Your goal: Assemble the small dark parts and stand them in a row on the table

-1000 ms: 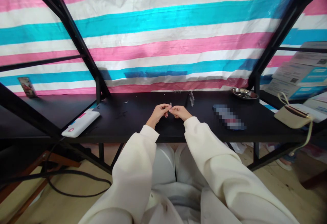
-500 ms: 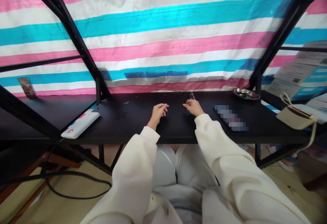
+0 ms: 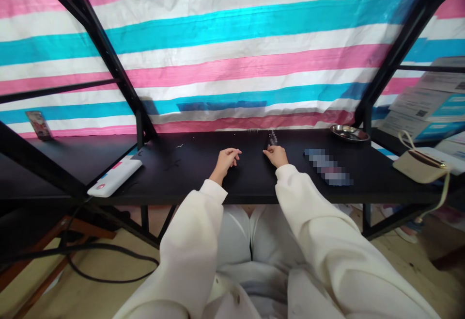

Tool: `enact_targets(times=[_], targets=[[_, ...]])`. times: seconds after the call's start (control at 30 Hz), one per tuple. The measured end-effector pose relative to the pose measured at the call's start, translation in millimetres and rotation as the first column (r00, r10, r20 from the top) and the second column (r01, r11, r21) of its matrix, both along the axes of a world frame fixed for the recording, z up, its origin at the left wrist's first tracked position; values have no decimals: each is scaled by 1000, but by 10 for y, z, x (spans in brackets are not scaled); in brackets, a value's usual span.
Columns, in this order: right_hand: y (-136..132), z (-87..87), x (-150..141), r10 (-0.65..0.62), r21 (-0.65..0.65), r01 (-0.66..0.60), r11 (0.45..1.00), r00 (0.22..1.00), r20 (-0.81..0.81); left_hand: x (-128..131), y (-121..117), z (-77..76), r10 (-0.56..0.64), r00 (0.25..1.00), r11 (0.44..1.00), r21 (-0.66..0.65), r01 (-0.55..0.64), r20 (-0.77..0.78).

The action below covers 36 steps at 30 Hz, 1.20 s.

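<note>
My left hand (image 3: 227, 160) is above the black tabletop (image 3: 189, 173), thumb and forefinger pinched together and the other fingers curled. Anything in that pinch is too small to make out. To its right, my right hand (image 3: 276, 155) is low over the table with its fingers closed and their tips pointing left. Just beyond its knuckles lies a short cluster of small clear and greyish pieces (image 3: 273, 138), like beads. I cannot tell whether the hand touches them or grips one. Another little row of similar pieces (image 3: 253, 131) lies at the table's back edge.
A blurred-out flat object (image 3: 329, 167) lies right of my hands, with a shiny metal dish (image 3: 349, 133) behind it. A beige pouch (image 3: 420, 165) sits far right, a white power bank (image 3: 115, 178) with a cable at left. Black frame posts and striped sheeting (image 3: 232, 67) bound the back.
My right hand has drawn slightly back toward me, uncovering more of the small clear pieces behind it. My left hand has hardly moved.
</note>
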State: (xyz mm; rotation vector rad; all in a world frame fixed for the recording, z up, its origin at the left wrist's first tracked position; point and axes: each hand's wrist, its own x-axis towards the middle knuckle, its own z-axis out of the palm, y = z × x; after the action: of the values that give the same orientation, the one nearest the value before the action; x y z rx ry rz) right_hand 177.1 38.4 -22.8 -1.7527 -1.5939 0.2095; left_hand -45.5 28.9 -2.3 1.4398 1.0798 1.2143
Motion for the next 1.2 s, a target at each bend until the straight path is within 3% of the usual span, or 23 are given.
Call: enact_targets(times=[0.33, 0.67, 0.9, 0.97, 1.07, 1.2], targets=[[-45, 3, 86, 13, -42, -15, 999, 999, -35, 5, -4, -3, -12, 1000, 1000, -4, 12, -4], [-158, 93, 155, -209, -114, 218, 969, 974, 90, 7, 5, -21, -15, 1000, 1000, 5, 15, -21], [-180, 108, 140, -201, -157, 215, 964, 974, 100, 7, 1, -13, 32, 998, 999, 15, -31, -45], [-186, 95, 141, -202, -156, 214, 964, 975, 95, 3, 6, -23, 111, 988, 992, 75, -103, -104], [-186, 68, 148, -210, -143, 220, 965, 974, 85, 0, 15, -64, 250, 928, 945, 279, -171, -276], [-199, 54, 144, -217, -138, 227, 964, 972, 84, 4, 22, -140, 247, 822, 883, 469, 27, -513]])
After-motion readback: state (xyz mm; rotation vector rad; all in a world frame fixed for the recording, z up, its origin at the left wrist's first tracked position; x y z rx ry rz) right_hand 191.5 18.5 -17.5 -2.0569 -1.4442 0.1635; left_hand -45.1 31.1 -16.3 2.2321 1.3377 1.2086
